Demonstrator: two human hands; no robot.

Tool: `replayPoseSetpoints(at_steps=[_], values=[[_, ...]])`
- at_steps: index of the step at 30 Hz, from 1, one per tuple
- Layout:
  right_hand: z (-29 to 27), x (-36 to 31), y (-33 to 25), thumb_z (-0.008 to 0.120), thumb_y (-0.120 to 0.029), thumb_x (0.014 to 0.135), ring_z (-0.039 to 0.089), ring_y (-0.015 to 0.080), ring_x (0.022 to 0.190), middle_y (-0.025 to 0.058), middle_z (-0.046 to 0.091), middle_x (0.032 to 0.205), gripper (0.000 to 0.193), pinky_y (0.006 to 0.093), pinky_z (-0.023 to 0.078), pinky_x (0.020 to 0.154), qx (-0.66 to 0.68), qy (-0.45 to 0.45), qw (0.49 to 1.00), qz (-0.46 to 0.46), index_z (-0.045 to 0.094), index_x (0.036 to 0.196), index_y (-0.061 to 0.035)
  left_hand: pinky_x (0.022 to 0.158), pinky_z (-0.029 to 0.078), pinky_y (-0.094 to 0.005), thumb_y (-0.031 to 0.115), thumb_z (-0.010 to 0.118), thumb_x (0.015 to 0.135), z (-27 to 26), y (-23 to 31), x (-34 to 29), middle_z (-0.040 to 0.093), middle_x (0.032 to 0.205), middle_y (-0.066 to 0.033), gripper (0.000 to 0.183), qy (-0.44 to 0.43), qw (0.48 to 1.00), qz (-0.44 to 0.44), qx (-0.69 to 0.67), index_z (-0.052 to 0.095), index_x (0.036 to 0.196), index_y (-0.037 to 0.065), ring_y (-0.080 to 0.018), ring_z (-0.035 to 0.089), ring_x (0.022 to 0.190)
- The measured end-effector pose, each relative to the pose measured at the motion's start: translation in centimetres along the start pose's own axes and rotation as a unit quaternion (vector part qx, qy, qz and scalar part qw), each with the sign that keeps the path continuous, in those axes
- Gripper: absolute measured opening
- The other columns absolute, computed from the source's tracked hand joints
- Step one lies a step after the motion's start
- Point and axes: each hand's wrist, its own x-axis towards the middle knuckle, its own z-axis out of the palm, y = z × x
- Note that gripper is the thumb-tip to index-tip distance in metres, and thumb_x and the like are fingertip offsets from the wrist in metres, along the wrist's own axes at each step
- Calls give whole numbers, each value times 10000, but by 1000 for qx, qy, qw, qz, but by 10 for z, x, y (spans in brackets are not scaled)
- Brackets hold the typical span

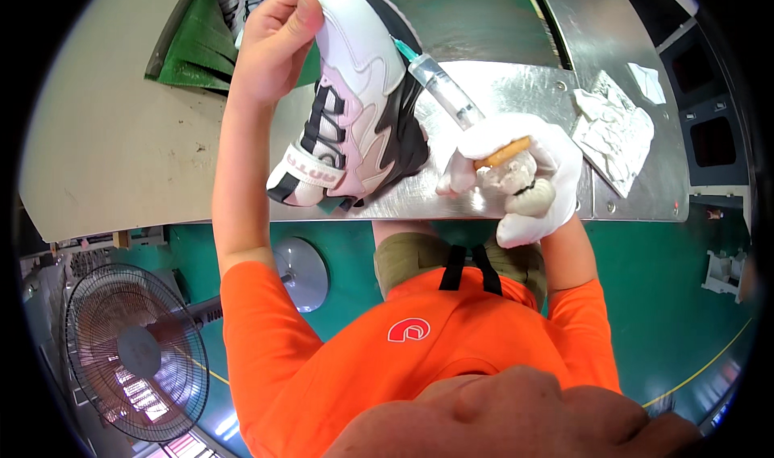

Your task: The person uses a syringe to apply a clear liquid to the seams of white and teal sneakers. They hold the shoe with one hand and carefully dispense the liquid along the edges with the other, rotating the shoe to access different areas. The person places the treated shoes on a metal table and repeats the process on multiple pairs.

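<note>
at the shiny metal bench (524, 93), clamps chunky panelled shoe (355, 79) in bare left fingers (300, 21), clear tubular syringe (442, 85) in white-gloved right fingers (488, 134).

Left hand (274, 48) grips shoe (364, 107); gloved right hand (552, 156) holds syringe (445, 92).
</note>
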Motion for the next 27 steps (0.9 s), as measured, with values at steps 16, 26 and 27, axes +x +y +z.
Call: replayPoseSetpoints(at_steps=[16, 26, 27], values=[[-28, 31, 0, 534, -214, 903, 660, 295, 782, 191, 628, 915, 420, 433, 571, 788, -47, 149, 963, -221, 451, 1235, 30, 870, 498, -263, 365, 682, 891, 11, -21, 25, 639, 1124, -56, 557, 8, 981, -79, -177, 524, 1271, -10, -124, 616, 1010], [-45, 43, 2, 573, -226, 970, 697, 273, 800, 150, 641, 975, 375, 333, 561, 737, -53, 348, 901, -252, 401, 1220, -5, 1078, 376, -407, 245, 703, 865, 89, -2, 48, 427, 1384, -295, 824, -58, 983, -155, 84, 205, 1471, -8, -336, 439, 1314], [-54, 33, 7, 568, -238, 973, 696, 276, 804, 154, 639, 971, 375, 334, 563, 736, -71, 376, 893, -237, 402, 1210, 0, 1044, 394, -398, 364, 645, 895, 90, 11, 34, 481, 1345, -224, 716, -37, 986, -127, 97, 327, 1415, -10, -295, 479, 1266]])
